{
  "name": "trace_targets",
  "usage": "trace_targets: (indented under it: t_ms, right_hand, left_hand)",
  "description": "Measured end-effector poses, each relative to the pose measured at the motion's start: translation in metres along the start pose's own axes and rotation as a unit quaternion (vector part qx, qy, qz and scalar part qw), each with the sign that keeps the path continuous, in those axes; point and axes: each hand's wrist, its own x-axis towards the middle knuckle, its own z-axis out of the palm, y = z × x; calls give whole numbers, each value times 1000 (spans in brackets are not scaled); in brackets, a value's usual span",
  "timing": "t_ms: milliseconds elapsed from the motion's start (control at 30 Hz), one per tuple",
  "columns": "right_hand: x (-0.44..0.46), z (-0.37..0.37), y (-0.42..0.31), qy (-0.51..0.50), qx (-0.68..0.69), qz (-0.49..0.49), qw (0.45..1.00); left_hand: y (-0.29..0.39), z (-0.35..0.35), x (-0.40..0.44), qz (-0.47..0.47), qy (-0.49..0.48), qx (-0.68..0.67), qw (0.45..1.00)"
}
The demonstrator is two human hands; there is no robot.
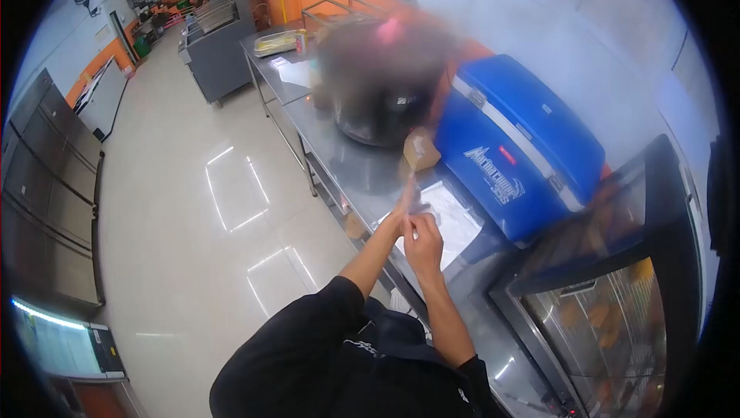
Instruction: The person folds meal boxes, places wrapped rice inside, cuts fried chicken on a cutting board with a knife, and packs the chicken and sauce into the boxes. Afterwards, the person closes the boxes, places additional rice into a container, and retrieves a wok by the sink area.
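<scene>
Nearest the camera is the black shirt (308, 349), its sleeves leading to both hands over the steel counter (358, 175). The left hand (407, 201) is extended, its fingers straight; the right hand (425, 244) is closed at its heel, pinching what seems, through the blur, to be a thin clear glove (417, 193) around the left fingers. Good handling here means drawing the cuff evenly toward the wrist, with a light pinch and the left fingers straight, since hard tugging could tear it. The glove's long axis follows those fingers, pointing away from the body toward the brown box (421, 150), beside the white sheet (456, 225) and near the blue cooler (479, 131).
</scene>
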Motion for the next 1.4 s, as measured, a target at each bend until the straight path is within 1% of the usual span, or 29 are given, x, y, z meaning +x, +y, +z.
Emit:
trace_targets:
  t_ms: [33,100,233,333,433,500,533,567,600,667,700,733,800,833,900,933,1000,1033,1067,1100,1133,1167,1200,1233,1267,1300,1333,1367,1400]
  right_hand:
    - [0,4,-1,-4,21,9,1000]
    - [-5,11,-4,-11,64,30,997]
    - [-8,12,-14,4,117,39,992]
    - [0,2,-25,39,156,68,985]
    - [-3,-5,-19,71,142,58,986]
    - [-8,-6,-8,62,145,45,986]
    - [-13,-8,-3,63,161,42,984]
    - [-17,-12,-6,63,147,50,986]
    - [-16,-17,-11,63,134,57,987]
    - [-17,-29,-15,71,116,71,988]
    - [-17,-33,-11,78,122,86,986]
    - [-18,-35,-6,81,134,98,983]
    - [-13,-43,-4,91,189,121,970]
    - [-8,-46,-5,103,185,115,970]
    - [-13,-59,-25,121,182,93,971]
    - [-12,-64,-25,116,151,82,978]
    - [-22,-64,-23,104,85,74,988]
    - [-29,-62,-23,97,52,70,991]
    - [-32,-60,-22,137,34,40,989]
    - [-33,-63,-25,120,67,58,989]
    - [-34,-66,-27,103,100,76,987]
    - [-35,-70,-30,86,133,93,983]
    - [-31,-80,-41,96,105,67,987]
    - [-29,-82,-41,105,78,41,991]
    - [-28,-83,-40,113,50,16,992]
    - [-28,-84,-39,120,22,-9,993]
    - [-30,-86,-37,119,-36,-69,990]
    - [-34,-87,-34,111,-39,-50,992]
    - [-39,-89,-32,103,-43,-32,993]
  left_hand:
    - [3,-9,7,22,3,-17,1000]
    - [9,-32,17,41,-58,-62,996]
    - [53,5,-52,110,-110,-161,975]
    - [53,16,-41,174,-150,-204,952]
    - [57,23,-24,251,-181,-140,940]
    - [55,43,-39,252,-201,-85,943]
    - [60,67,-68,206,-201,-104,952]
    - [54,61,-54,204,-257,-86,941]
    - [53,69,-55,202,-241,-84,945]
    - [51,79,-47,183,-294,-214,914]
    - [54,78,-46,176,-262,-213,925]
    - [53,64,-16,141,-436,-294,839]
    - [49,99,-24,150,-512,-269,802]
    - [48,111,-27,160,-547,-259,780]
    - [48,116,-44,60,-467,-125,873]
    - [44,120,-40,41,-442,-11,896]
    - [36,138,-52,46,-361,117,924]
    - [35,140,-49,-4,-479,8,878]
    - [35,141,-40,-55,-582,-101,805]
    - [35,145,-36,-106,-666,-207,709]
    - [32,144,-35,-83,-659,-201,720]
    - [26,144,-35,-34,-564,-128,815]
    - [20,154,-53,17,-454,-51,889]
    - [15,158,-63,67,-332,29,940]
    - [19,146,-41,-232,-489,-295,787]
    - [19,151,-49,-182,-526,-241,795]
    - [24,161,-62,-130,-560,-185,797]
    - [26,168,-69,-76,-592,-130,792]
    - [26,170,-69,-61,-638,-157,752]
